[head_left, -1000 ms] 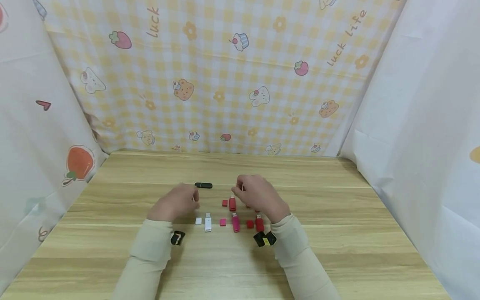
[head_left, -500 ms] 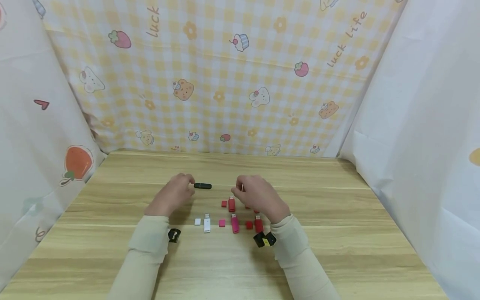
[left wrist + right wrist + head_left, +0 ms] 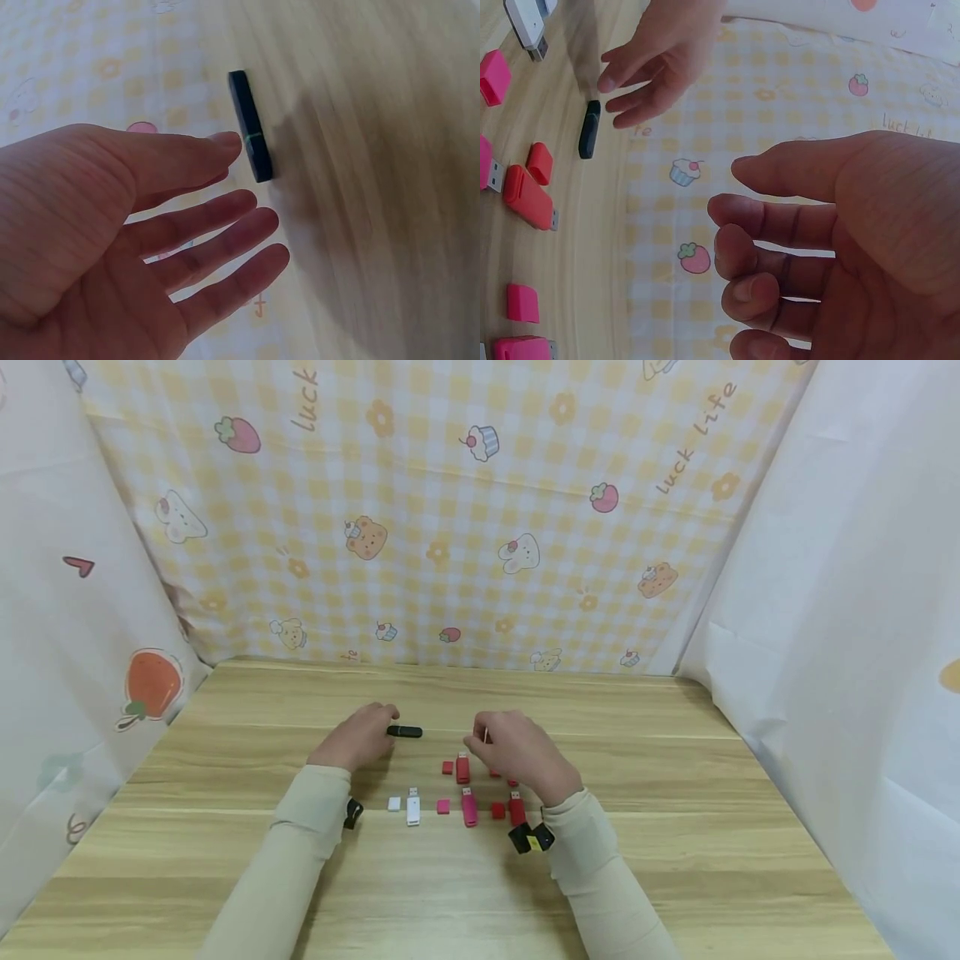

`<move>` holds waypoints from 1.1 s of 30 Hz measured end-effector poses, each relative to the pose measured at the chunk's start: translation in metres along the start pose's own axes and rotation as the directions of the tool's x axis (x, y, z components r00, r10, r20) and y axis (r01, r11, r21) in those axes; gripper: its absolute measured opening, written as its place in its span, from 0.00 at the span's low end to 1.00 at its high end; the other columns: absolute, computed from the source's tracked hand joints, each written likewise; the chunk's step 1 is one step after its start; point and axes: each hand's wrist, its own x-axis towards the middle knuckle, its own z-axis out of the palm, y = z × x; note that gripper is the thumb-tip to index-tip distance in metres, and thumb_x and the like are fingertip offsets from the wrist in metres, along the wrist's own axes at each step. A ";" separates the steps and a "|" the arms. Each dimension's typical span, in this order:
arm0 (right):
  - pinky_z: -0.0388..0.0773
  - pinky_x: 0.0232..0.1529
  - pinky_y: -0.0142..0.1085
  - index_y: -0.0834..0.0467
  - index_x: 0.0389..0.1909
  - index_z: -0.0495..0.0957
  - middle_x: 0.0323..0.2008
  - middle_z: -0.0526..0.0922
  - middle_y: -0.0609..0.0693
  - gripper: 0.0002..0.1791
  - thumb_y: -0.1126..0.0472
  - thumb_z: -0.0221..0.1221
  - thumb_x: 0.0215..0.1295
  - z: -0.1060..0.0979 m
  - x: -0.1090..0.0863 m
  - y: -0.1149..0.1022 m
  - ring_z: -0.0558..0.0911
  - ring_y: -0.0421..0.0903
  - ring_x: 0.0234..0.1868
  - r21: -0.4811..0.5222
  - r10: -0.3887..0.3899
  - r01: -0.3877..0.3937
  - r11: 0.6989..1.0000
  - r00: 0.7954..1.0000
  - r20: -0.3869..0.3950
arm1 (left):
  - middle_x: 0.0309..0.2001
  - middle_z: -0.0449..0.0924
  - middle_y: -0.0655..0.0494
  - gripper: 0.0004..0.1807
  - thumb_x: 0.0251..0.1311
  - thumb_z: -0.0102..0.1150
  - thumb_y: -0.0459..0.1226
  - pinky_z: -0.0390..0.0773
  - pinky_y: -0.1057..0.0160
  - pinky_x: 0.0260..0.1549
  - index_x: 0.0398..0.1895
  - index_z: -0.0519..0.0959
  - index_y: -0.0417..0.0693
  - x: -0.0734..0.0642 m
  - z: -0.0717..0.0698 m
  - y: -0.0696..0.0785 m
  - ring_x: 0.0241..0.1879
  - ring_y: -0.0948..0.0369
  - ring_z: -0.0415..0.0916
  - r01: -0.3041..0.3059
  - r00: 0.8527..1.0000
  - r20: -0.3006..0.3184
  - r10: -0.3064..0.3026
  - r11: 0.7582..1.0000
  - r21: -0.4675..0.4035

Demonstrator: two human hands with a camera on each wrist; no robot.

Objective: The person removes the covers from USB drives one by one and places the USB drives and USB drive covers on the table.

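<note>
A black capped USB stick [image 3: 405,732] lies on the wooden table, behind the other drives. At its left end is my left hand [image 3: 358,735], fingers relaxed and spread, holding nothing. In the left wrist view the thumb tip comes very near the black stick [image 3: 250,124]; whether it touches cannot be told. My right hand [image 3: 521,753] hovers above the red drives with loosely curled fingers and nothing in them. A red USB drive [image 3: 462,768] and its red cap [image 3: 447,767] lie just left of it, while it partly hides another red drive.
Nearer the front, a row holds a white USB drive [image 3: 413,808] with a white cap [image 3: 393,804], a magenta drive [image 3: 469,808] with a pink cap [image 3: 443,807], and a red drive [image 3: 517,810] with its cap [image 3: 498,811]. Patterned cloth [image 3: 420,593] hangs behind the table.
My left hand has moved from near the white drive, away from the body, to the black stick's left end, its fingers loosening. The right hand stays nearly still.
</note>
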 end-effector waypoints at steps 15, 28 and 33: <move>0.74 0.27 0.33 0.56 0.39 0.84 0.26 0.80 0.46 0.08 0.57 0.63 0.79 -0.006 -0.001 0.005 0.75 0.42 0.23 0.007 -0.016 0.016 1.000 1.000 0.018 | 0.47 0.84 0.42 0.08 0.69 0.68 0.28 0.86 0.49 0.51 0.49 0.85 0.36 0.018 0.000 0.003 0.44 0.51 0.81 -0.037 0.999 0.024 0.034 0.986 0.160; 0.76 0.30 0.33 0.56 0.40 0.84 0.27 0.82 0.46 0.08 0.57 0.63 0.79 -0.009 -0.002 0.008 0.76 0.42 0.25 0.004 -0.018 0.017 1.000 1.000 0.025 | 0.40 0.84 0.44 0.04 0.67 0.63 0.23 0.83 0.53 0.38 0.36 0.84 0.37 0.023 0.004 0.006 0.37 0.53 0.77 -0.040 0.999 0.011 0.039 0.979 0.202; 0.77 0.30 0.33 0.56 0.41 0.84 0.27 0.82 0.46 0.08 0.57 0.63 0.79 -0.010 -0.003 0.010 0.76 0.42 0.25 0.013 -0.021 0.020 1.000 1.000 0.023 | 0.34 0.79 0.47 0.08 0.67 0.59 0.22 0.77 0.56 0.34 0.31 0.79 0.39 0.021 0.000 0.011 0.33 0.54 0.72 -0.045 0.999 0.006 0.044 0.983 0.179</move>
